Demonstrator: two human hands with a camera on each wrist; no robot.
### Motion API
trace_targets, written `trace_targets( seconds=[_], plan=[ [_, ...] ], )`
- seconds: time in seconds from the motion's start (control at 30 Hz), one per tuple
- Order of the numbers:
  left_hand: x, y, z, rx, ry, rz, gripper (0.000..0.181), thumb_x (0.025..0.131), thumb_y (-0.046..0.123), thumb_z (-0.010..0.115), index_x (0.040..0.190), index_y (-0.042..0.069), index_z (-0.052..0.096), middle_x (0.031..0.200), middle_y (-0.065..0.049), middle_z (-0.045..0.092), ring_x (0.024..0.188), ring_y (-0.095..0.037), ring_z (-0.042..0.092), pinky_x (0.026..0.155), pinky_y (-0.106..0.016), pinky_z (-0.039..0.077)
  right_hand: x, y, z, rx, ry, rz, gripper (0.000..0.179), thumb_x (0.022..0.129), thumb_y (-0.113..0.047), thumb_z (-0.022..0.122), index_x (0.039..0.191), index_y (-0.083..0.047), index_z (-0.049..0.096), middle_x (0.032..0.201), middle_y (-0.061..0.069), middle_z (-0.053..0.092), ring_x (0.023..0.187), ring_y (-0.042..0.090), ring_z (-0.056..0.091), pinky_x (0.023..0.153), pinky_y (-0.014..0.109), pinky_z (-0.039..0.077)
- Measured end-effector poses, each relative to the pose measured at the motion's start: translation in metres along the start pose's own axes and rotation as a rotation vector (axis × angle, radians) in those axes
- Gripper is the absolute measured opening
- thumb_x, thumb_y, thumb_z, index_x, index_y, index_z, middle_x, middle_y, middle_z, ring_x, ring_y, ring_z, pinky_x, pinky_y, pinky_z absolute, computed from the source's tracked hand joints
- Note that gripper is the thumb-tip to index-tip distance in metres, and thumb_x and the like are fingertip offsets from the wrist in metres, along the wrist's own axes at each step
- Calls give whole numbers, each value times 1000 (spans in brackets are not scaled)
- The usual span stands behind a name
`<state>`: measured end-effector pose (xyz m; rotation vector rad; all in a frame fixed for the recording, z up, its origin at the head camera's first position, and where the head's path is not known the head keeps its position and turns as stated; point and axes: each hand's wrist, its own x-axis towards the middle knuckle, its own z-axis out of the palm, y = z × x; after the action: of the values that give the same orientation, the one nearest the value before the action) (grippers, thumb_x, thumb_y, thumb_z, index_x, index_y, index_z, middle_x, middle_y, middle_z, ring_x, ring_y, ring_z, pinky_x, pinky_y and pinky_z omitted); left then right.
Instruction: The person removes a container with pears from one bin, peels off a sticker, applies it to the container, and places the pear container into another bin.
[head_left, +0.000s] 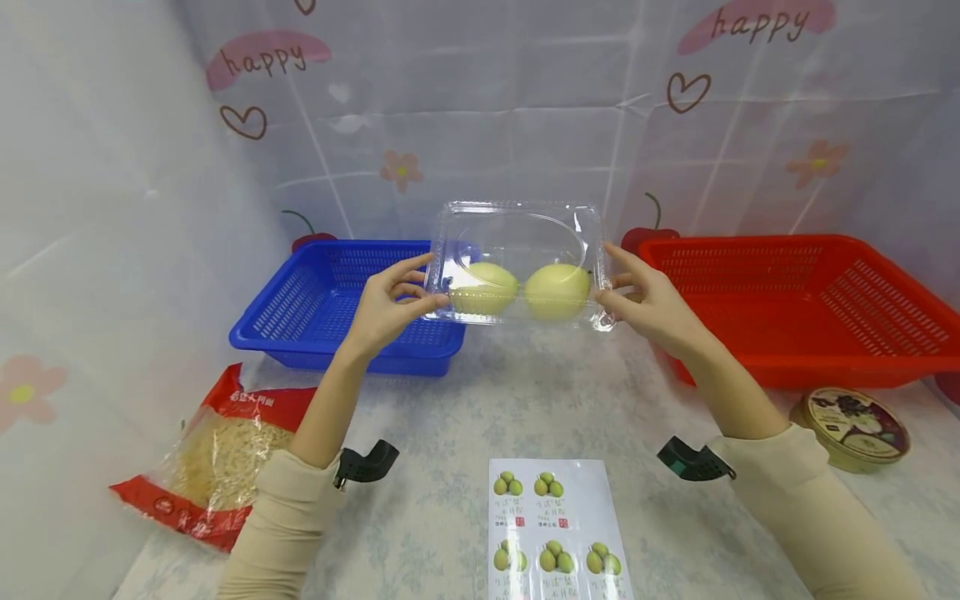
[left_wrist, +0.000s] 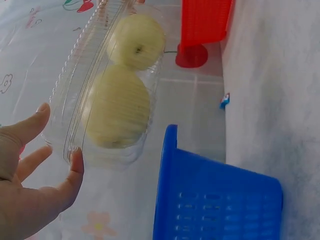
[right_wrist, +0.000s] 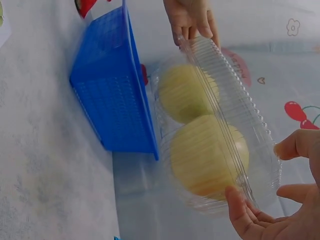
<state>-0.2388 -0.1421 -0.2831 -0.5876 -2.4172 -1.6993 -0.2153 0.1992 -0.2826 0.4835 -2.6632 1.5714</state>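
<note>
A clear plastic clamshell box [head_left: 517,221] is held up above the table between both hands, its lid down over two pale yellow-green pears [head_left: 483,287]. My left hand [head_left: 386,304] grips the box's left end, thumb at the lower edge and fingers at the side. At the right end, my right hand [head_left: 648,300] grips it the same way. Both pears [right_wrist: 210,155] show through the ribbed plastic in the right wrist view. Seen from the left wrist, the thumb and fingertips [left_wrist: 76,170] touch the rim of the box [left_wrist: 75,100].
Behind the left hand stands a blue basket [head_left: 300,333]; a red basket [head_left: 825,367] stands at right. A red-ended bag of dry noodles [head_left: 232,450] lies front left. A sheet of pear stickers [head_left: 588,492] lies front centre. Beside the right sleeve sits a round tub [head_left: 855,425].
</note>
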Motion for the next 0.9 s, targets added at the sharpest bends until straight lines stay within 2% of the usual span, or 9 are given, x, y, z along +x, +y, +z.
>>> trace_targets(
  seconds=[0.13, 0.23, 0.43, 0.47, 0.57, 0.7, 0.9],
  plan=[
    [-1, -1, 13, -18, 10, 7, 56, 80, 7, 73, 132, 3, 53, 118, -21, 55, 90, -25, 60, 71, -21, 51, -8, 7, -5, -23, 48, -18, 65, 94, -22, 50, 151, -23, 20, 127, 19, 50, 94, 26, 57, 77, 28, 51],
    [-4, -3, 23, -21, 19, 19, 54, 81, 8, 73, 131, 2, 54, 121, -20, 55, 93, -28, 61, 71, -22, 51, -14, 11, -6, -34, 90, -22, 62, 94, -21, 49, 151, -20, 23, 127, 19, 51, 99, 23, 52, 73, 19, 49],
    [-11, -7, 40, -13, 0, 43, 50, 82, 7, 72, 128, -1, 55, 122, -24, 55, 95, -32, 63, 77, -32, 54, -24, 20, -6, -8, 155, 2, 58, 95, -21, 45, 150, -18, 26, 131, 24, 49, 106, 33, 54, 73, 15, 47],
    [-11, -8, 43, -9, -6, 42, 50, 82, 7, 72, 128, -1, 55, 122, -24, 56, 95, -32, 63, 77, -33, 54, -26, 21, -7, -6, 162, 11, 58, 95, -22, 44, 150, -19, 26, 133, 24, 47, 108, 35, 54, 74, 16, 48],
    [-15, -12, 49, 2, -14, 46, 48, 81, 7, 72, 126, -1, 57, 121, -25, 57, 96, -32, 64, 77, -36, 54, -32, 27, -8, -12, 171, 43, 58, 95, -23, 44, 150, -20, 24, 137, 25, 43, 112, 40, 53, 84, 33, 51],
    [-19, -14, 58, 7, -6, 58, 44, 82, 6, 72, 123, -4, 58, 121, -25, 58, 96, -33, 64, 75, -37, 55, -38, 33, -9, 0, 168, 89, 59, 96, -24, 43, 151, -19, 21, 140, 27, 38, 116, 44, 50, 94, 57, 41],
    [-26, -15, 75, -3, 16, 42, 41, 82, 6, 71, 120, -4, 60, 121, -23, 60, 96, -32, 64, 75, -34, 55, -46, 41, -10, -3, 184, 100, 59, 97, -24, 42, 151, -16, 20, 139, 29, 39, 114, 45, 51, 92, 59, 41]
  ],
)
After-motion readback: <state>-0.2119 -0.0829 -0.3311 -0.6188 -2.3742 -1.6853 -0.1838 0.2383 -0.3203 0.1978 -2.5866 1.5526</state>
